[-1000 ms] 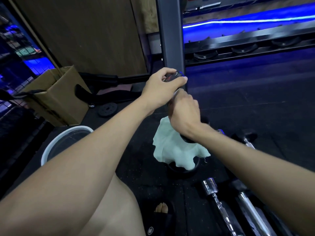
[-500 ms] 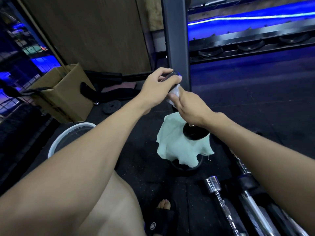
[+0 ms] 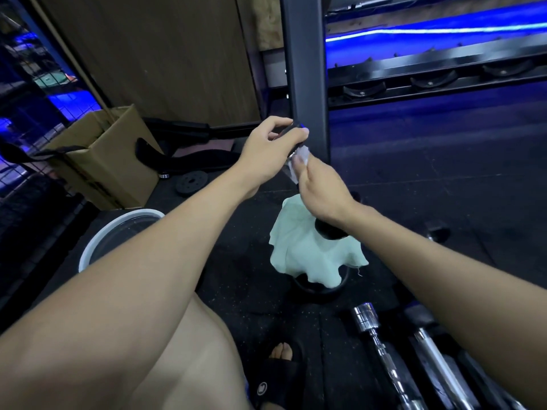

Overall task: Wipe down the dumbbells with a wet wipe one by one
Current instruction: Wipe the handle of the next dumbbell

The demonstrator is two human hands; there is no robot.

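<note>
A small black-ended dumbbell with a chrome handle (image 3: 296, 143) is held upright, slightly tilted, just above the middle of the view, in front of a dark grey steel upright post (image 3: 305, 69). The left hand (image 3: 269, 149) grips its upper black end, fingers and thumb curled round it. The right hand (image 3: 321, 190), directly below at about five o'clock from the left, is clenched round the handle through a pale mint-green wet wipe cloth (image 3: 313, 255); a white fold of the cloth shows at the thumb and touches the chrome. The rest of the cloth hangs loose under the right wrist, draped around the dumbbell's lower black end (image 3: 328, 230). Beneath the cloth, a black round weight plate (image 3: 319, 287) lies on the black rubber floor (image 3: 251, 261).

At five o'clock from the cloth, several chrome dumbbell bars (image 3: 376, 341) lie side by side on the floor under the right forearm. At nine o'clock, a white-rimmed round basin (image 3: 112, 232) sits partly hidden by the left forearm. At ten o'clock stands an open brown cardboard box (image 3: 109, 161), with a small black disc plate (image 3: 191, 181) on the floor between box and hands. At two o'clock, a black rack with empty cradles (image 3: 429, 78) runs beneath a blue light strip (image 3: 429, 32). At six o'clock, a foot in a black slide sandal (image 3: 275, 371) rests on the floor beside a bare knee.
</note>
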